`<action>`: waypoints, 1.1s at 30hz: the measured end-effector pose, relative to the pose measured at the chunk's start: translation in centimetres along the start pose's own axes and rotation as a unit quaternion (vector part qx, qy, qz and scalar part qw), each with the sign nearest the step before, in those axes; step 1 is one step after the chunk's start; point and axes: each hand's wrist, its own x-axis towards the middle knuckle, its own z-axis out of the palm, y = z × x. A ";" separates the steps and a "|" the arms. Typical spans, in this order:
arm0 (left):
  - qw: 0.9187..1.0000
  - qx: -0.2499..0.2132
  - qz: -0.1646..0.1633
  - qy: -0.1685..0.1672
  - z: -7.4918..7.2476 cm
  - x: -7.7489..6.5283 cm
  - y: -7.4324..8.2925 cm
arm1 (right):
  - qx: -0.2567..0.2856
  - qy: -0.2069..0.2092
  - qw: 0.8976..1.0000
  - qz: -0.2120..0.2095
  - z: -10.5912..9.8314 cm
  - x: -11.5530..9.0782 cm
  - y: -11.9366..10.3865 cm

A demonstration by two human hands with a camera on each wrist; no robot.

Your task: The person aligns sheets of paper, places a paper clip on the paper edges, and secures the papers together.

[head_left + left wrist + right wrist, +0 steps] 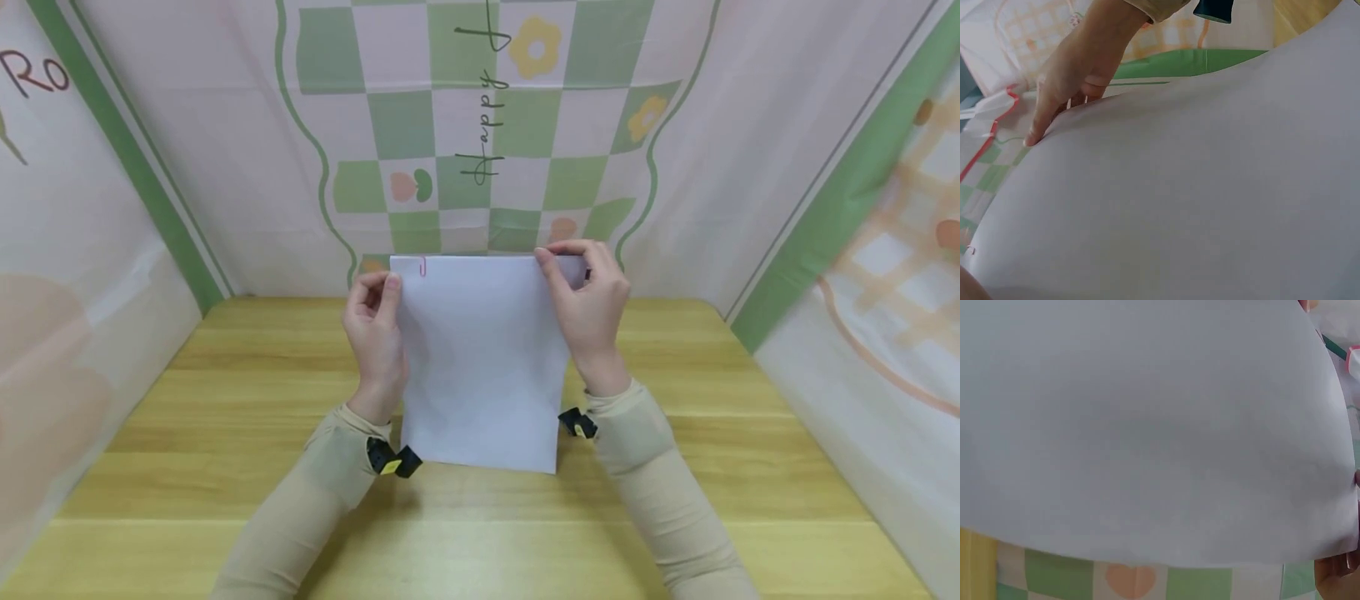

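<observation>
A white sheet of paper (480,358), perhaps more than one layer, is held up over the wooden table with its face toward me. Near its top left corner sits a small pink paper clip (422,267). My left hand (377,337) pinches the sheet's left edge just below that corner. At the top edge, toward the right corner, my right hand (592,304) pinches the paper between thumb and fingers. The left wrist view shows the paper's curved surface (1179,181). In the right wrist view, paper fills most of the frame, with part of my right hand (1337,578) at the lower right.
The wooden table (247,417) extends beneath both forearms. A printed curtain (465,108) with green checks hangs behind it, and further printed cloth (862,275) closes off the sides. Small black cameras (393,458) are strapped to both wrists.
</observation>
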 end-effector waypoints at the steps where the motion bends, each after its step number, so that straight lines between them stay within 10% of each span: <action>1: 1.000 0.001 0.000 -0.001 0.0 0.0 0.0 | 0.001 0.000 1.000 0.010 -0.1 0.0 0.0; 11: 1.000 0.003 -0.012 0.011 0.3 0.2 -0.1 | 0.066 -0.012 0.988 0.139 -1.4 -0.9 -0.7; 33: 1.000 -0.007 0.003 0.010 0.1 0.5 -0.5 | 0.102 -0.115 0.957 0.247 -1.7 -4.0 -0.5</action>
